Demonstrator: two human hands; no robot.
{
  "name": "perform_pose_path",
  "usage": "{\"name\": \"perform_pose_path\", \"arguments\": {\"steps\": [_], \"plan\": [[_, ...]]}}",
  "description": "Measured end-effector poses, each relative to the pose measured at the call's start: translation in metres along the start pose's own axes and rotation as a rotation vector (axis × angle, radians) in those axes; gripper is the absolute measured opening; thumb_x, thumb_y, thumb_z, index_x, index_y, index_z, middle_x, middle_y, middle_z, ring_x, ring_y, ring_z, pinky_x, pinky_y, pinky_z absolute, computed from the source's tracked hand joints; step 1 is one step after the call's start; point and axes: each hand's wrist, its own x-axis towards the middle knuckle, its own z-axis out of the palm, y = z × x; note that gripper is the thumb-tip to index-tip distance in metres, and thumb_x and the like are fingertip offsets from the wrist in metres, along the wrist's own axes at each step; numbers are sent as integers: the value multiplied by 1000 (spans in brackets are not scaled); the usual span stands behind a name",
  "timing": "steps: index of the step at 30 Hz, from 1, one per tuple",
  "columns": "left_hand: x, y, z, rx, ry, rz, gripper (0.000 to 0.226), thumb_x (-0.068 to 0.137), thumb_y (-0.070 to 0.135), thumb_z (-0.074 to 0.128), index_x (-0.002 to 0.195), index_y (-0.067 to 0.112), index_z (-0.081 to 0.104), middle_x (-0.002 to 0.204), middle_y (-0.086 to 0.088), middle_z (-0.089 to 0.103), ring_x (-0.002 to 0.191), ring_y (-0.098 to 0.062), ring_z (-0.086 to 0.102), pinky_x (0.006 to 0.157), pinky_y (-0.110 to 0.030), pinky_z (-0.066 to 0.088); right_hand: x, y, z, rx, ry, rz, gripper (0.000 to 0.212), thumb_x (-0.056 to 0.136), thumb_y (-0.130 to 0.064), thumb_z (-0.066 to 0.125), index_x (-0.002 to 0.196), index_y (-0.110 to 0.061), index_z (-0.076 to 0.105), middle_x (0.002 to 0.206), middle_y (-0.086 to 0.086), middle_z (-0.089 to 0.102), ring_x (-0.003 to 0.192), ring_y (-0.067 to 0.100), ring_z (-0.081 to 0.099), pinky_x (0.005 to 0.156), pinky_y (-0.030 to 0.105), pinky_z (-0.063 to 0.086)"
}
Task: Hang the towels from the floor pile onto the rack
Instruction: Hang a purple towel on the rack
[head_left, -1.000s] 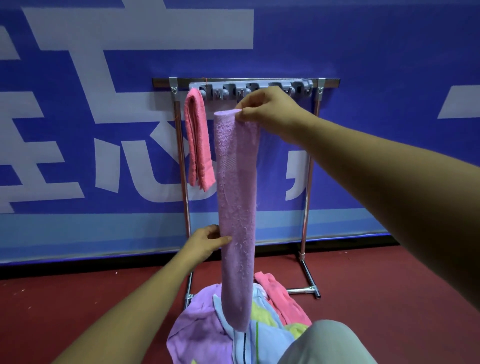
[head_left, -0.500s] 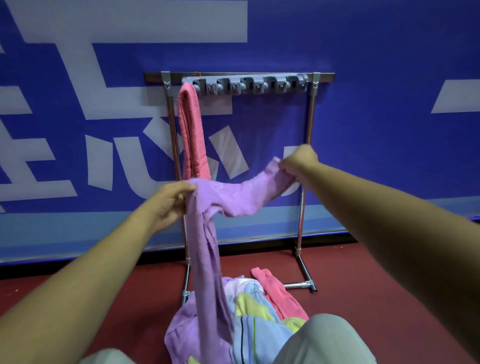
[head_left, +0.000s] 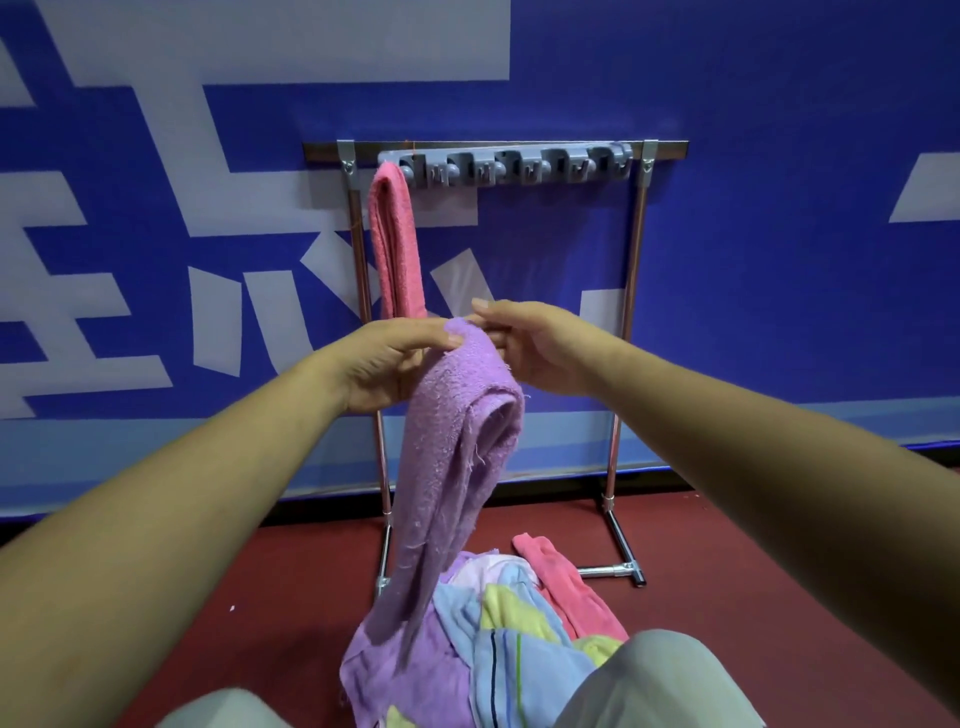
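Purple towel (head_left: 457, 467) is folded in half now; a moment ago we held it stretched out. Our left hand (head_left: 384, 364) and right hand (head_left: 535, 348) pinch its top, below the rack (head_left: 498, 150), ready to hang.

Lilac towel (head_left: 457, 447); pink towel (head_left: 396, 244) on grey-hooked rack (head_left: 506, 166); pile (head_left: 498, 623) in lilac, blue-striped, yellow, pink; red floor (head_left: 727, 561); blue-and-white wall (head_left: 779, 260).
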Motion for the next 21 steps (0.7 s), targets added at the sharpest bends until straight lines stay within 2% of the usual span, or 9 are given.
{"name": "perform_pose_path", "arguments": {"steps": [2,4,8,10,14,16,17,19,21], "plan": [[0,-2,-2,-52,29,-1,44,82,17,66,124,6,66,112,-11,67,96,-22,62,86,-33,46,-1,-3,-1,-128,-2,14,21,92,-25,62,101,-8,71,82,3,65,74,16,55,74,29,44],[-2,-4,-4,-51,44,-12,33,83,16,63,115,9,73,104,-8,70,91,-19,63,85,-32,47,-5,-4,0,-260,34,37,13,90,-15,67,86,-3,66,70,0,61,64,13,53,66,25,44],[-5,-17,-8,12,-3,-62,31,81,22,68,109,10,75,103,-8,72,88,-18,66,80,-30,52,-9,-13,0,-340,104,32,37,93,-1,63,58,-14,63,58,-4,60,56,8,56,59,20,44],[-10,-24,-10,36,-44,-105,26,76,26,77,96,9,77,93,-8,74,79,-17,69,72,-26,56,-13,-20,-2,-298,133,15,35,93,1,58,61,-12,64,58,-3,63,55,9,58,58,21,45],[-19,-36,-22,42,-65,-100,57,46,39,95,91,10,78,90,-5,74,79,-15,69,72,-24,56,-26,-27,-17,-143,166,64,37,98,-1,44,67,-7,62,60,1,65,52,12,62,55,22,48],[-16,-34,-28,-72,-20,-45,49,45,35,96,83,10,76,85,-7,70,81,-21,63,79,-28,53,-31,-25,-26,-139,146,151,31,98,-6,43,75,-4,63,66,5,67,56,16,63,55,20,50],[-14,-30,-28,-125,-8,-16,48,50,32,94,88,10,76,94,-14,67,90,-28,59,89,-34,49,-31,-22,-31,-152,148,199,27,97,-8,45,79,-3,64,71,7,68,60,19,64,57,22,51],[-11,-19,-25,-173,9,29,71,59,27,88,123,4,67,127,-22,49,114,-36,46,109,-45,36,-28,-19,-36,-161,149,266,25,94,-10,48,77,-4,66,72,9,67,60,21,64,56,23,52],[-9,-4,-20,-183,5,52,83,63,23,85,136,0,55,141,-25,37,121,-35,40,114,-47,30,-22,-18,-37,-166,127,273,17,92,-14,54,83,-6,66,72,6,67,59,18,64,56,23,52]]}}
